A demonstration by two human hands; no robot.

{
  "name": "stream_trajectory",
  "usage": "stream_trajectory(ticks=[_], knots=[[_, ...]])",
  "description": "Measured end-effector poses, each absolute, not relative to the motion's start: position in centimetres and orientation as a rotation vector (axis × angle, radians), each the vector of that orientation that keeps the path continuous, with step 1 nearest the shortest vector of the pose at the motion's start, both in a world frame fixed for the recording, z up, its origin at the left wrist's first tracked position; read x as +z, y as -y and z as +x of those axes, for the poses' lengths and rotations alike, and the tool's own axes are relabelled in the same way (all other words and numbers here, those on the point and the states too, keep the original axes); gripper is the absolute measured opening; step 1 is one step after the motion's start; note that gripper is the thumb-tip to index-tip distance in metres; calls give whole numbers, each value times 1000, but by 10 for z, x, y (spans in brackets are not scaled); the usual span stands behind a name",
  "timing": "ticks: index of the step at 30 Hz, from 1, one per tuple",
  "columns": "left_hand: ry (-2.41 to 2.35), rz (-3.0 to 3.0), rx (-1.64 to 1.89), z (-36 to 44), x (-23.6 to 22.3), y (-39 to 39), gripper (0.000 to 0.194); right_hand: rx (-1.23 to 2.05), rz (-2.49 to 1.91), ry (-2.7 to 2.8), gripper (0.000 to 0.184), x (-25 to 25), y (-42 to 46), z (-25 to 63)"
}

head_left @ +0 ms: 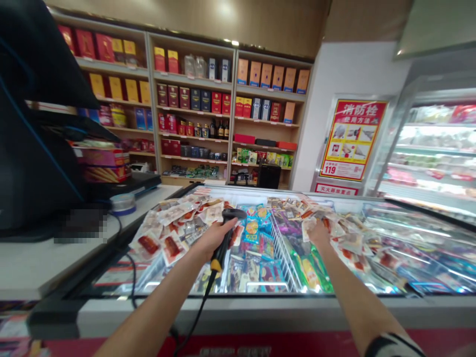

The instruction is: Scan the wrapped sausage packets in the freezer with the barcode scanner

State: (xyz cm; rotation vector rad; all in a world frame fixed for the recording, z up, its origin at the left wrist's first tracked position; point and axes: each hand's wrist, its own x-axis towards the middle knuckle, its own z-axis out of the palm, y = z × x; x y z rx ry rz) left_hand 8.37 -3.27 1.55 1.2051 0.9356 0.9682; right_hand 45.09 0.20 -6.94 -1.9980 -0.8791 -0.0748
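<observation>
My left hand [213, 238] is wrapped round a black handheld barcode scanner [220, 250] with a yellow collar at its cable end. The scanner head points forward over the freezer. Beside it lies a heap of clear and white packets [173, 245], several with reddish-brown food inside. My right hand [319, 232] reaches into a second heap of such packets [351, 243] on the right. Its fingers are closed on a whitish food packet [308, 229], partly hidden by the hand. Both heaps rest on the glass top of a chest freezer [256, 303].
Bagged frozen goods [253, 230] show through the glass, with a white wire divider [284, 253] among them. A counter [33, 267] with a dark machine stands at left. The scanner cable [197, 317] hangs over the front edge. Shelves [193, 79] of boxes line the back wall.
</observation>
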Motion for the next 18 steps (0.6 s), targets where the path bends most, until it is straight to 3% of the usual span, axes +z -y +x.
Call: stream_trajectory(ticks=[6,10,13,18], knots=[[-916,1223,952,81,24,39,33,-4,-1641,898,37,-71,0,428],[-877,1226,945,79,22,43,32,413,-1169,916,47,-74,-2,383],[-887,1213,971,72,21,44,32,699,-976,920,43,-75,-14,340],[-961,1172,1051,45,20,45,33,838,-834,911,42,-79,-31,281]])
